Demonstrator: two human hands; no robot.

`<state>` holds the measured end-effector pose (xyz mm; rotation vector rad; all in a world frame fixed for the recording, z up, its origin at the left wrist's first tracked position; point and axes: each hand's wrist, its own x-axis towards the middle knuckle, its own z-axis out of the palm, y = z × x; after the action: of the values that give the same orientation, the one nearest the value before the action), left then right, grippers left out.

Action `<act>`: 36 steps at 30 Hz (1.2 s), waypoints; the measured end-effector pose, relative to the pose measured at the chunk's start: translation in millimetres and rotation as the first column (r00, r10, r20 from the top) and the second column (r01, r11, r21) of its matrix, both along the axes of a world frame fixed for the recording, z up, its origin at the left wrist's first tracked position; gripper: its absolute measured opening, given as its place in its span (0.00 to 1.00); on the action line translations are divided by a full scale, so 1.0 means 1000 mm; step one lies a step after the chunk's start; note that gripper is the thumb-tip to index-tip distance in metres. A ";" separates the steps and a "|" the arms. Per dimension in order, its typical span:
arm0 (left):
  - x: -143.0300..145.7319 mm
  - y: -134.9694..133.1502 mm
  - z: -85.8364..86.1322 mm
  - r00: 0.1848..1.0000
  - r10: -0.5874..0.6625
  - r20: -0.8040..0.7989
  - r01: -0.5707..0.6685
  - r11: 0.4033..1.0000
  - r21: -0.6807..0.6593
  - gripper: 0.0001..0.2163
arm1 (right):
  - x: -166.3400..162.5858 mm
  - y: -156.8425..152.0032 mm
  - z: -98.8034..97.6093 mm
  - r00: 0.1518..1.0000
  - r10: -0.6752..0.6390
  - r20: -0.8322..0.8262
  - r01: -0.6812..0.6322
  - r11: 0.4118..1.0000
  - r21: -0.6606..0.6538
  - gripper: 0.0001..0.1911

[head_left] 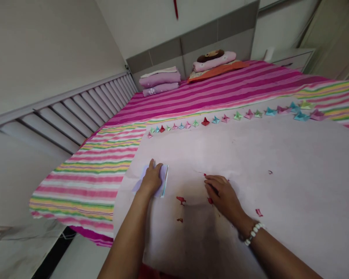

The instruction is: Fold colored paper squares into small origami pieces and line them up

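My left hand (151,179) lies on a small stack of square coloured papers (164,174), a purple sheet uppermost. Its fingers are spread, pressing on the sheets rather than wrapped around them. Over the middle of the pale sheet (244,155), my right hand (222,193) is bent with its fingers close together. At its fingertips shows a tiny red bit (204,174) with a thin line trailing left; whether the fingers pinch it is hard to make out. A red scrap (210,200) lies just under the thumb side. Another torn red scrap (180,200) is between the hands.
Small folded paper boats (205,121) in several colours form a row along the sheet's far edge. More scraps lie about, including a red piece (259,212) at right. Beyond are a striped bedcover (84,170), folded bedding (159,81) and a bed rail (75,104) at left.
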<state>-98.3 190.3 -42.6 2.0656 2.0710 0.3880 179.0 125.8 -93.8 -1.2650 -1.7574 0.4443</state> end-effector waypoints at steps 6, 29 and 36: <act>-0.002 -0.009 0.001 0.999 -0.031 0.032 0.030 0.998 0.048 0.31 | 0.001 -0.001 -0.001 1.000 0.001 -0.005 -0.001 1.000 0.003 0.10; -0.018 -0.057 0.031 0.873 -0.062 0.484 -0.205 0.853 0.479 0.07 | 0.001 0.000 -0.002 1.000 0.005 -0.011 -0.005 1.000 -0.016 0.09; 0.006 -0.094 0.070 0.507 -0.027 0.861 -0.329 0.918 0.222 0.11 | 0.000 -0.002 0.006 0.982 0.016 -0.187 -0.030 0.997 -0.073 0.09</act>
<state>-92.2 96.1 27.4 1.2922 1.5648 1.5715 179.0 123.8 -87.7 -1.2155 -1.6112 0.6271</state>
